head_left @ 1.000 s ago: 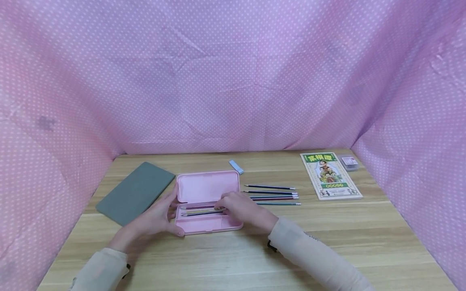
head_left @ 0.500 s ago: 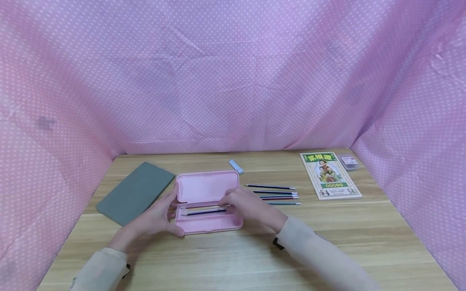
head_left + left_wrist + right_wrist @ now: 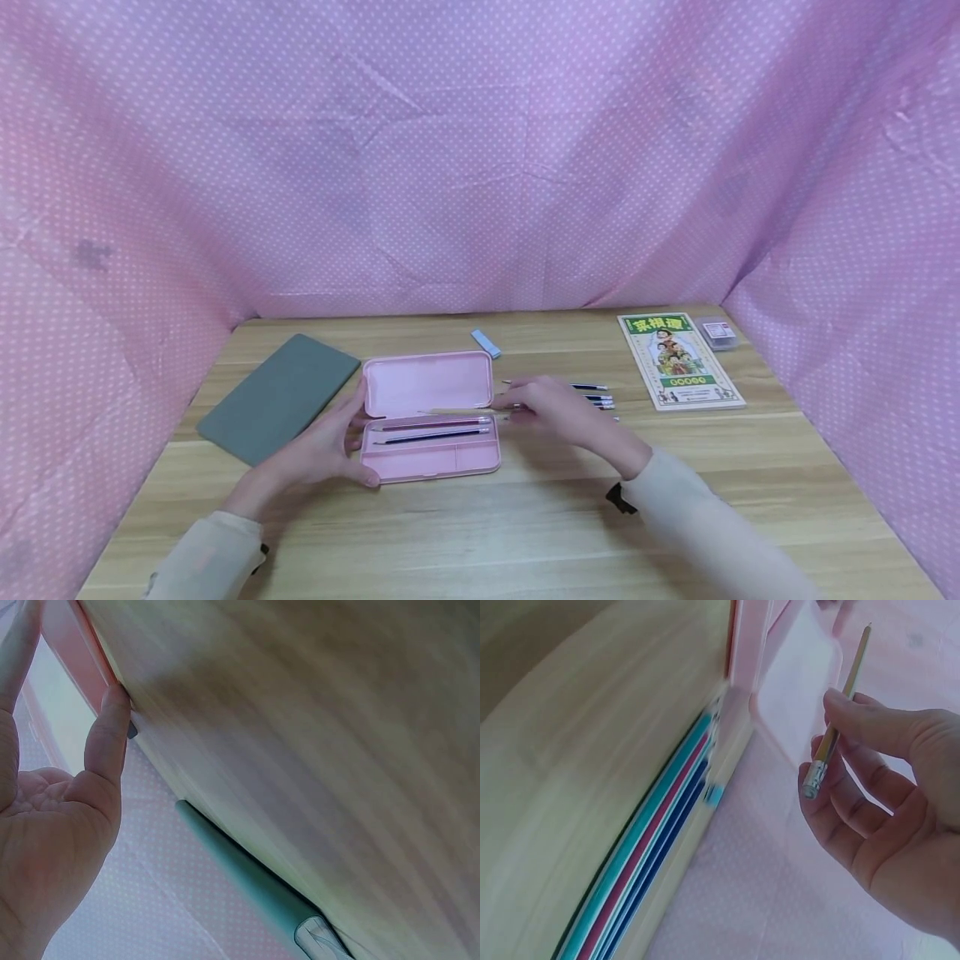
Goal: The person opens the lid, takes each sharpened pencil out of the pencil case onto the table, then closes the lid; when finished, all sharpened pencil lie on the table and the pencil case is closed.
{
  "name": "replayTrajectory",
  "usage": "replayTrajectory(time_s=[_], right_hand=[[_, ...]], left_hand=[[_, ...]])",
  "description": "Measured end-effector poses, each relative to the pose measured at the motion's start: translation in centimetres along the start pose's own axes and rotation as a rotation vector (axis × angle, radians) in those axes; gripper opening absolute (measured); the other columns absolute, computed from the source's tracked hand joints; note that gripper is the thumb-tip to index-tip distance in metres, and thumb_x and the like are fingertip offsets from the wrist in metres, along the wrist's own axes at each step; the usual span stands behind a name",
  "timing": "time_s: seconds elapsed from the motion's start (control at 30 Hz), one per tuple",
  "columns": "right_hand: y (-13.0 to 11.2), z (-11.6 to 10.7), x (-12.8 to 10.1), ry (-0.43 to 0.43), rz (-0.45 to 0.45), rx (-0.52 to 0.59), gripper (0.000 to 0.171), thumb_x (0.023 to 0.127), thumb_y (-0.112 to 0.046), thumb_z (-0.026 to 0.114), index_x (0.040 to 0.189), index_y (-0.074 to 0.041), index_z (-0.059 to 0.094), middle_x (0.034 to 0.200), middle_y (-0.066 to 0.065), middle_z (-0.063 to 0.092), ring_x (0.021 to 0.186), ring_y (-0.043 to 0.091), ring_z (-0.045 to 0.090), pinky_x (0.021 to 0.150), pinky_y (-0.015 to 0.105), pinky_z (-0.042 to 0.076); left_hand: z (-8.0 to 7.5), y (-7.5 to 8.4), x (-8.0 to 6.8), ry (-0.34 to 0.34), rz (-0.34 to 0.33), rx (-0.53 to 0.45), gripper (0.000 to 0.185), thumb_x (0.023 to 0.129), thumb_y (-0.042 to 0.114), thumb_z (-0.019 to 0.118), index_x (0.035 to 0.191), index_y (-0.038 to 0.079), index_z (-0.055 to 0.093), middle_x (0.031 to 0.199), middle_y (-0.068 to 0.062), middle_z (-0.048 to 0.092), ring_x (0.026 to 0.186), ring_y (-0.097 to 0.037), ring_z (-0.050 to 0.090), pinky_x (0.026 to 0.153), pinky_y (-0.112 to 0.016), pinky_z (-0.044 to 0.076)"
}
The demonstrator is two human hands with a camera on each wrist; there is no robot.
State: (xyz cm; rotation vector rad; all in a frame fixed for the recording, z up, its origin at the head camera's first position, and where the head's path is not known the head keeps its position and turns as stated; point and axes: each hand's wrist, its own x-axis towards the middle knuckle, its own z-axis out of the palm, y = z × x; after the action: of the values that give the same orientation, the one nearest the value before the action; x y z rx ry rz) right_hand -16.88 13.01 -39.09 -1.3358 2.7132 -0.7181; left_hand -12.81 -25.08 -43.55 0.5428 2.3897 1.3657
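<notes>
Head view | right hand (image 3: 551,408) pinches pencil (image 3: 461,411) | left hand (image 3: 322,450) steadies case (image 3: 427,462)

Wooden tabletop (image 3: 525,517). On it: grey notebook (image 3: 279,397) at left, open pink pencil case (image 3: 430,417) in the middle, small blue eraser (image 3: 486,342) behind it, row of pencils (image 3: 596,398) to its right, booklet (image 3: 679,361) and small clear box (image 3: 717,332) far right.
</notes>
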Motion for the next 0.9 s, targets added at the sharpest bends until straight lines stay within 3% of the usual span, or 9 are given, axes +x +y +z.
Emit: replayTrajectory(time_s=[0.27,0.63,0.9], right_hand=[[2.4,-1.2,-3.3,0.022,0.004,0.058,0.027,0.086,0.005,0.076,0.110,-0.007,0.079,0.099,0.002,0.073,0.085,0.011,0.066,0.074,0.031,0.061],[5.3,-1.0,-7.5,0.014,0.075,0.136,0.029,0.084,0.008,0.076,0.108,-0.007,0.079,0.099,0.001,0.074,0.084,0.010,0.065,0.070,0.030,0.059],[6.2,-0.9,-9.0,0.007,0.097,0.107,0.027,0.085,0.003,0.077,0.109,-0.009,0.079,0.100,-0.001,0.073,0.088,0.012,0.067,0.075,0.032,0.060]], left_hand=[[0.0,0.0,-0.1,-0.002,-0.001,0.002,0.147,0.065,0.021,0.097,0.161,0.013,-0.013,0.155,-0.022,0.023,0.130,-0.039,0.048,0.106,-0.043,0.049],[-0.1,0.3,-0.2,-0.009,-0.006,-0.014,0.147,0.065,0.018,0.097,0.161,0.013,-0.014,0.155,-0.020,0.023,0.131,-0.040,0.047,0.107,-0.046,0.048],[-0.1,0.1,-0.2,-0.003,-0.010,0.004,0.146,0.065,0.021,0.097,0.161,0.012,-0.013,0.153,-0.021,0.027,0.131,-0.038,0.049,0.107,-0.042,0.048]])
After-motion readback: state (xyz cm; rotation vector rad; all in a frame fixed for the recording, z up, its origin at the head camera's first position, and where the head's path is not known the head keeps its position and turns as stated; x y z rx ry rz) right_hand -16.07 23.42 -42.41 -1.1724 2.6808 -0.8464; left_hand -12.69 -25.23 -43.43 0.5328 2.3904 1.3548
